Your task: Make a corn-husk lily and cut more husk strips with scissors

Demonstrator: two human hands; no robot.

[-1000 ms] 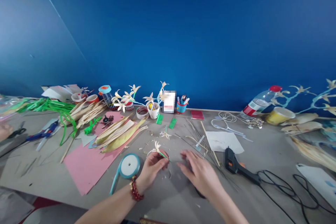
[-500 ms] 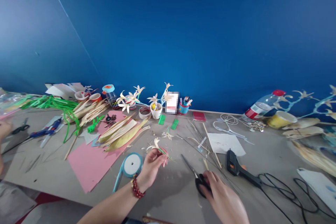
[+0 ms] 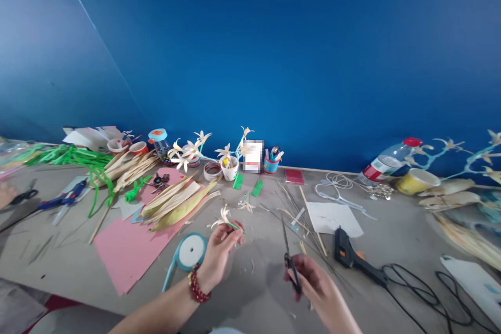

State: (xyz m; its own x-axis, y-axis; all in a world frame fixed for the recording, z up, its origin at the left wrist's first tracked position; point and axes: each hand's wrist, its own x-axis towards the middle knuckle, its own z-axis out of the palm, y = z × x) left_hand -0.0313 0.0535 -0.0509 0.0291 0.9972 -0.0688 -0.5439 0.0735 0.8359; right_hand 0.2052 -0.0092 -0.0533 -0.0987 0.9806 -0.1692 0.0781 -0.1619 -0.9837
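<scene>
Between the fingertips of my left hand (image 3: pixel 222 250) is a small pale artificial flower (image 3: pixel 224 217) with a green stem (image 3: pixel 236 226). My right hand (image 3: pixel 313 283) is wrapped around the black handles of a pair of scissors (image 3: pixel 287 253), whose blades point away from me and look closed. The two hands are apart, with the scissors to the right of the flower. Beyond my left hand another pale flower (image 3: pixel 246 205) lies on the table. A roll of light blue ribbon (image 3: pixel 191 250) lies just left of my left wrist.
Right of my right hand lies a black glue gun (image 3: pixel 344 250) with its coiled cord. Pink paper (image 3: pixel 121 255) and dried husks (image 3: pixel 180 203) spread to the left. Cups, flowers and a tilted bottle (image 3: pixel 385 164) line the blue wall. Another person's hand (image 3: pixel 7 194) shows at far left.
My right hand has picked the scissors up off the table and turned them more upright. My left hand still holds the flower, while the view has shifted slightly.
</scene>
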